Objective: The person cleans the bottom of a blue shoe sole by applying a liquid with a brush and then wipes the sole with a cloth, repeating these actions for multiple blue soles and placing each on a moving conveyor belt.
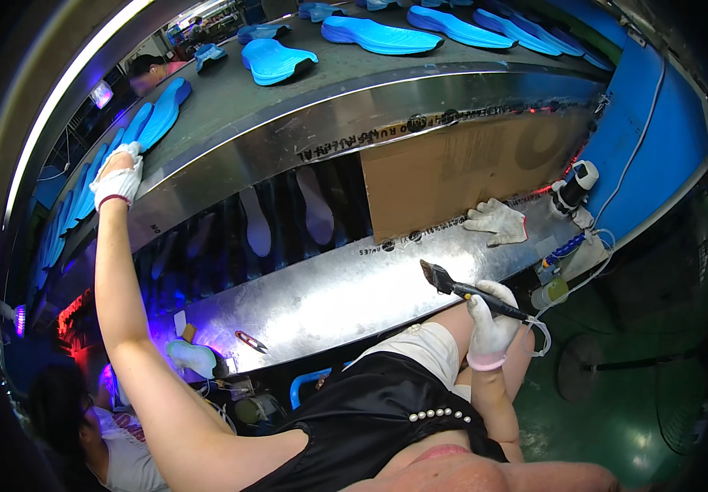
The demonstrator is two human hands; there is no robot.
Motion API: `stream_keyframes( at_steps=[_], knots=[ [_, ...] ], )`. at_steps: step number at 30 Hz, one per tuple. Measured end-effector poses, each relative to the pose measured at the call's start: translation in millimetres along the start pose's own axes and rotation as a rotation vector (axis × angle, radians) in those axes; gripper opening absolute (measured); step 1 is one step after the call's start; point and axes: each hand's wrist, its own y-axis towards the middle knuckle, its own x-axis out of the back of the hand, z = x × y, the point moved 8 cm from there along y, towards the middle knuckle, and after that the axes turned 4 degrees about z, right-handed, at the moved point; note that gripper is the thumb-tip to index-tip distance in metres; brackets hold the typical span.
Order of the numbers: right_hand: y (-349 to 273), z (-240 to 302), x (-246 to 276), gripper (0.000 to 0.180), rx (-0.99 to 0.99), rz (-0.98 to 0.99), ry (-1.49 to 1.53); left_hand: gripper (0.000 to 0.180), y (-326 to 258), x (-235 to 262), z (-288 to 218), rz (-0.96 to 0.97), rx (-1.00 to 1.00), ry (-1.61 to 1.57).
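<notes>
My left hand (pixel 119 175), in a white glove, reaches far out to the left edge of the belt. Its fingers curl at the near end of a blue shoe sole (pixel 165 115), partly hiding that end. More blue soles lie close beside it. Nearer my lap, my right hand (pixel 492 325), also in a white glove, is closed round the black handle of a brush (pixel 452 285). The brush's dark bristles point up and left over the metal shelf, and a pale tube loops from the handle's rear end.
Blue soles (pixel 380 38) lie spread along the dark conveyor belt (pixel 214 107). On the metal shelf (pixel 321 303) below are a spare white glove (pixel 497 222) and red thread snips (pixel 251 341). Cardboard (pixel 461 176) covers part of the front. Another person (pixel 116 443) sits at lower left.
</notes>
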Motion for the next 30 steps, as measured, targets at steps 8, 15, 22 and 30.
stream_keyframes(
  at_steps=[8, 15, 22, 30],
  knots=[
    [5, -7, 14, 0.025, 0.012, -0.056, 0.051, 0.016, -70, 67, -89, -0.516, -0.108, -0.960],
    [7, -28, 54, 0.020, -0.112, -0.228, 0.029, 0.017, -237, 82, -254, -0.628, -0.710, -1.082],
    [4, -55, 79, 0.019, -0.217, -0.320, -0.059, 0.030, -321, -77, -421, -0.147, -0.884, -1.498],
    [54, -110, 64, 0.021, 0.051, -0.169, -0.588, 0.061, -290, -143, -473, 0.992, 0.229, -2.336]
  ],
)
